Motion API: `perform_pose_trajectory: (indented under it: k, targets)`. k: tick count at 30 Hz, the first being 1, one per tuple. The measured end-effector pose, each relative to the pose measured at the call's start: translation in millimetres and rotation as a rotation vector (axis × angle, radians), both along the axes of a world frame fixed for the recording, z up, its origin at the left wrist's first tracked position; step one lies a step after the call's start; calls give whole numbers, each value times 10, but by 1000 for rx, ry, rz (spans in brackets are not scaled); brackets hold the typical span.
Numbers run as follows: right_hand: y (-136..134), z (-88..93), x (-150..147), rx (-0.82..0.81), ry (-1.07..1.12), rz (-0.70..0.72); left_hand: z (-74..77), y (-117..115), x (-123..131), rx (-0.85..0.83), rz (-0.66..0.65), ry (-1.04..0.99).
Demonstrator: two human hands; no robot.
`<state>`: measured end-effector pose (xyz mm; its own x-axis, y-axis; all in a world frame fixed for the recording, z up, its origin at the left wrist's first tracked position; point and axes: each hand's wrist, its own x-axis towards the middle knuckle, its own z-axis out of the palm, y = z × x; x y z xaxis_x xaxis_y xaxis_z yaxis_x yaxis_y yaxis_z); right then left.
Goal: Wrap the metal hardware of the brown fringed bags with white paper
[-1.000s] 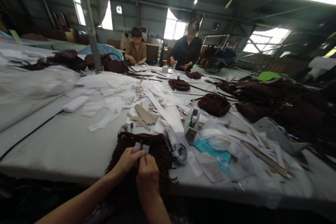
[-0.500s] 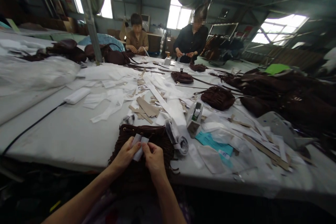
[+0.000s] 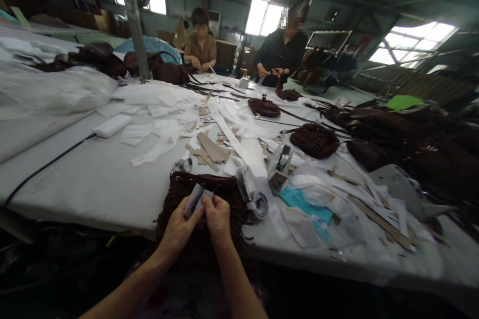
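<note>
A dark brown fringed bag [image 3: 228, 194] with small metal eyelets lies at the table's front edge. Over its middle, my left hand [image 3: 182, 222] pinches a white paper strip [image 3: 193, 196]. My right hand [image 3: 217, 215] is closed on the strip's other side, its fingertips close to those of my left hand. A dark cord shows just above the strip. Clear plastic wrapping [image 3: 245, 184] with a coiled thing in it touches the bag's right side.
A tape dispenser [image 3: 280, 169], blue packet [image 3: 307, 205] and paper scraps [image 3: 213, 148] lie beyond and to the right. More brown bags [image 3: 314, 140] sit farther back. Two people stand across the white table [image 3: 93, 184]. A metal post [image 3: 133, 25] rises at left.
The view has shifted slightly. My fingers have moved closer together, and the paper strip is tilted more upright between them.
</note>
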<state>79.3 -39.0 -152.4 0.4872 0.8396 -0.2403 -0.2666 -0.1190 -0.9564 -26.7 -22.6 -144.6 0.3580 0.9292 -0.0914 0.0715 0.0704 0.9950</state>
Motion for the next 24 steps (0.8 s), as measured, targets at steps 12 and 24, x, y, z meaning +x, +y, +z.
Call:
perform_pose_trajectory:
  k: [12,24]
  targets:
    - [-24,-25,-29,7,55,-9,-140,-162,32,37,223,-10]
    - [-56,28,1,-59,123,8,-262,-209,-45,290,76,112]
